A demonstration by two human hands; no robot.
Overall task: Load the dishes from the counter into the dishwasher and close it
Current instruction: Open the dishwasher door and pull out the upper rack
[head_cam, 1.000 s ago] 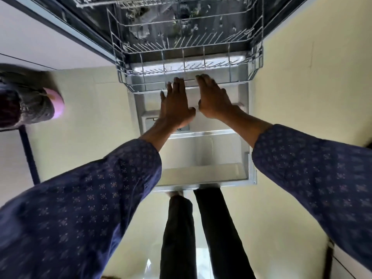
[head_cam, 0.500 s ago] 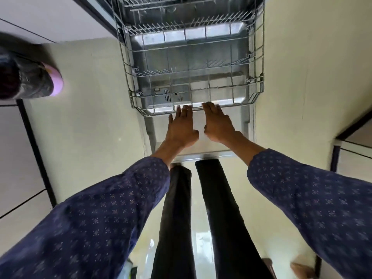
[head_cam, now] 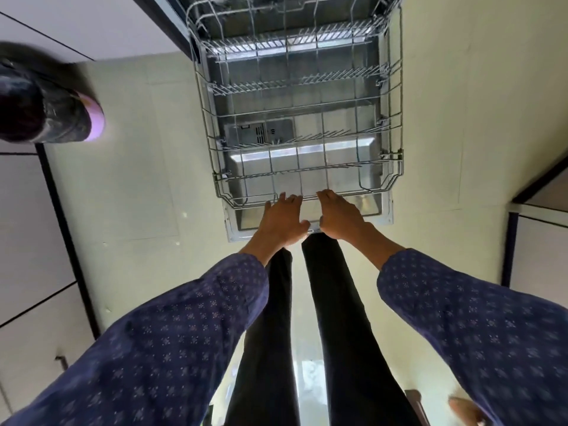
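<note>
The dishwasher's grey wire lower rack [head_cam: 206, 118] is drawn out over the open door [head_cam: 379, 214] and holds no dishes. My left hand [head_cam: 281, 222] and my right hand [head_cam: 341, 218] sit side by side at the middle of the rack's front rim, fingers hooked over the top wire. The fingertips are partly hidden behind that wire. Another wire rack [head_cam: 276, 13] shows inside the machine at the top of the view. No dishes are in sight.
A dark bin with a pink rim [head_cam: 49, 112] stands on the pale floor to the left. White cabinet fronts [head_cam: 27, 247] line the left side and another cabinet [head_cam: 541, 250] the right. My black-trousered legs [head_cam: 332, 318] stand right at the door's edge.
The lower rack has slid out of the machine toward me with both hands on its front rim; it now covers nearly the whole open door.
</note>
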